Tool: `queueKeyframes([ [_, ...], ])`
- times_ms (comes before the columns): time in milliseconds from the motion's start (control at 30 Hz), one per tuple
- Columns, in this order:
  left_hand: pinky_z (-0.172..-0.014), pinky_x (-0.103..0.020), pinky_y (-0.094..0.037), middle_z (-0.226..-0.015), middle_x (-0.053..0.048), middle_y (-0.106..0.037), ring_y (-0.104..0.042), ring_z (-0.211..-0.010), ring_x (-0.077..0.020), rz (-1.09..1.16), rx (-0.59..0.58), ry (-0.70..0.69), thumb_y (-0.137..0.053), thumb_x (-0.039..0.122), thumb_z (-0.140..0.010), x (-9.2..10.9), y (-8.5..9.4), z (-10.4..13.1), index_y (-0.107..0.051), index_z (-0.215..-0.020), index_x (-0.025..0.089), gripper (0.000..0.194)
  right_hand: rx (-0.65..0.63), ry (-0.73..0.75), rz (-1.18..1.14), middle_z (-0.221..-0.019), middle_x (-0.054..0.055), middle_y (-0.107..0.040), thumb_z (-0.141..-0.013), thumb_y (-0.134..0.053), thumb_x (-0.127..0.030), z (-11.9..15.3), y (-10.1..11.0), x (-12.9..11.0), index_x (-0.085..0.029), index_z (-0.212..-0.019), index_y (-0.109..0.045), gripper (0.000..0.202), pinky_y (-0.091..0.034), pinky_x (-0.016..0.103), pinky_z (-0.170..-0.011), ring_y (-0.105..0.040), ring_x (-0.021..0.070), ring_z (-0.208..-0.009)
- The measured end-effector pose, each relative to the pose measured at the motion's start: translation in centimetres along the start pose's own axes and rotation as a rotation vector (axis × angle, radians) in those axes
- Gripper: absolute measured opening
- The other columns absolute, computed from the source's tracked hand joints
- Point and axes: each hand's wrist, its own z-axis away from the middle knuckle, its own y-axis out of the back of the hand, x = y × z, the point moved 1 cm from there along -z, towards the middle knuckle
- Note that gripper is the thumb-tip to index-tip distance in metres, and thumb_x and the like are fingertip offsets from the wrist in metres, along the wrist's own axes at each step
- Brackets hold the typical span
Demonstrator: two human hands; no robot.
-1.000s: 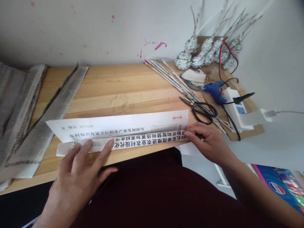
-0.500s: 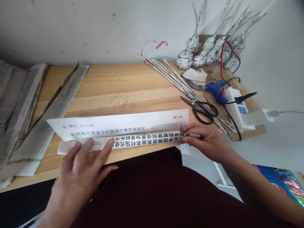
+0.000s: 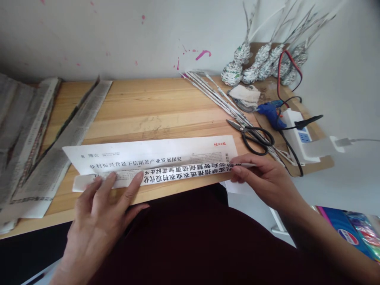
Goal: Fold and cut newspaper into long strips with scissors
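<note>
A strip of newspaper (image 3: 154, 152) lies along the front edge of the wooden table (image 3: 142, 103), its near side turned over into a long band with bold upside-down print. My left hand (image 3: 101, 213) rests with spread fingertips on the left part of that band, its thumb below the table edge. At the strip's right end my right hand (image 3: 261, 176) pinches the turned-over paper between thumb and fingers. That end is partly hidden by the fingers.
More newspaper strips (image 3: 26, 130) lie at the left. Thin rolled paper sticks (image 3: 213, 95), black-handled scissors (image 3: 252, 136), a cloth (image 3: 245, 97), a blue glue gun (image 3: 270, 114) and a power strip (image 3: 297, 126) are at the right. Woven paper gourd shapes (image 3: 234, 67) stand behind.
The right end of the fold has narrowed slightly, and my right fingers have shifted a little to the right and curled more. My left hand stays nearly in place.
</note>
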Motion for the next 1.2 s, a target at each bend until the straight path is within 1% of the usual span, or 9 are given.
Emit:
queueKeyframes([
  [67, -0.096, -0.068, -0.057, -0.149, -0.021, -0.048, -0.052, -0.133, -0.0488, -0.005, 0.017, 0.032, -0.069, 0.055, -0.088, 0.3, 0.0, -0.1, -0.029, -0.161, 0.034, 0.086, 0.045, 0.116, 0.070, -0.086, 0.003, -0.075, -0.090, -0.070, -0.037, -0.6, 0.0, 0.1, -0.025, -0.087, -0.072, 0.012, -0.056, 0.032, -0.066, -0.070, 0.0182, -0.076],
  [133, -0.098, -0.069, -0.056, -0.151, -0.023, -0.045, -0.050, -0.134, -0.0494, 0.012, 0.020, 0.051, -0.069, 0.055, -0.087, 0.6, -0.1, -0.2, -0.029, -0.161, 0.032, 0.087, 0.023, 0.220, 0.154, -0.094, 0.003, -0.075, -0.091, -0.069, -0.032, -1.2, 0.2, 0.6, -0.026, -0.085, -0.072, 0.010, -0.056, 0.035, -0.075, -0.070, 0.0197, -0.087],
  [300, -0.100, -0.071, -0.053, -0.152, -0.019, -0.045, -0.050, -0.133, -0.0491, 0.088, 0.013, 0.071, -0.074, 0.054, -0.084, 0.5, -0.2, -0.1, -0.032, -0.159, 0.038, 0.088, -0.064, 0.414, 0.391, -0.094, 0.002, -0.076, -0.093, -0.068, -0.029, -2.1, 0.6, 2.1, -0.027, -0.084, -0.071, 0.010, -0.048, 0.043, -0.088, -0.067, 0.0225, -0.093],
  [433, -0.095, -0.070, -0.056, -0.151, -0.020, -0.047, -0.052, -0.131, -0.0495, 0.055, -0.046, 0.059, -0.072, 0.051, -0.086, 0.4, -0.2, 0.0, -0.030, -0.160, 0.039, 0.085, -0.052, 0.370, 0.429, -0.089, 0.002, -0.074, -0.096, -0.063, -0.032, -2.1, 0.3, 2.2, -0.026, -0.085, -0.068, 0.014, -0.046, 0.041, -0.082, -0.063, 0.0220, -0.087],
  [567, -0.092, -0.069, -0.058, -0.148, -0.020, -0.050, -0.054, -0.128, -0.0483, -0.001, 0.009, 0.053, -0.070, 0.046, -0.089, 0.6, -0.2, -0.1, -0.031, -0.160, 0.037, 0.081, -0.015, 0.315, 0.455, -0.084, 0.003, -0.070, -0.100, -0.056, -0.035, -1.9, -0.3, 1.8, -0.024, -0.078, -0.064, 0.026, -0.043, 0.042, -0.081, -0.059, 0.0217, -0.083],
  [667, -0.092, -0.069, -0.058, -0.149, -0.019, -0.051, -0.056, -0.126, -0.0467, -0.004, 0.025, 0.064, -0.069, 0.044, -0.090, 0.7, -0.2, -0.2, -0.031, -0.160, 0.037, 0.079, 0.060, 0.288, 0.458, -0.080, 0.005, -0.067, -0.100, -0.055, -0.037, -1.9, -0.7, 2.0, -0.024, -0.074, -0.062, 0.029, -0.042, 0.042, -0.080, -0.056, 0.0227, -0.080],
  [933, -0.093, -0.072, -0.056, -0.153, -0.018, -0.046, -0.051, -0.130, -0.0521, 0.066, -0.024, 0.108, -0.068, 0.033, -0.091, 0.8, 0.4, -0.4, -0.029, -0.160, 0.039, 0.079, 0.178, 0.383, 0.584, -0.072, 0.003, -0.060, -0.096, -0.061, -0.037, -2.3, -1.4, 2.8, -0.024, -0.068, -0.053, 0.032, -0.039, 0.039, -0.075, -0.050, 0.0207, -0.072],
  [1133, -0.100, -0.070, -0.054, -0.150, -0.009, -0.050, -0.049, -0.135, -0.0463, 0.104, -0.017, 0.150, -0.066, 0.028, -0.092, 0.9, 0.1, -0.3, -0.026, -0.159, 0.048, 0.081, 0.219, 0.399, 0.668, -0.071, 0.003, -0.057, -0.094, -0.064, -0.044, -2.4, -1.4, 3.3, -0.024, -0.066, -0.049, 0.038, -0.038, 0.039, -0.076, -0.048, 0.0213, -0.073],
  [1200, -0.100, -0.071, -0.054, -0.150, -0.009, -0.050, -0.048, -0.135, -0.0471, 0.110, -0.020, 0.168, -0.067, 0.027, -0.091, 0.9, 0.1, -0.2, -0.027, -0.158, 0.048, 0.081, 0.225, 0.388, 0.670, -0.071, 0.003, -0.057, -0.094, -0.065, -0.044, -2.5, -1.3, 3.4, -0.024, -0.064, -0.047, 0.040, -0.038, 0.040, -0.076, -0.048, 0.0214, -0.073],
])
